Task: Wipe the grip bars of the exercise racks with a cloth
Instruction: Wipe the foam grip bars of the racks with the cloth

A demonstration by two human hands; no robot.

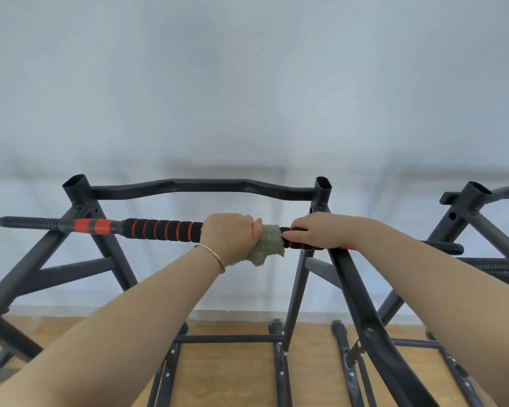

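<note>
Grip bar [159, 229]: left hand [228, 236] grips cloth [267, 243], right hand [315, 232] holds bar.

Green cloth [267, 243] wrapped round black-red foam grip bar [159, 229].

Two black exercise racks, a full rack [203, 186] at centre and a partial rack [476, 201] at three o'clock; one orange-striped grip bar [159, 230]; one green cloth [266, 245]; one bracelet [215, 257]; two hands, left hand [228, 235] and right hand [315, 230].
</note>
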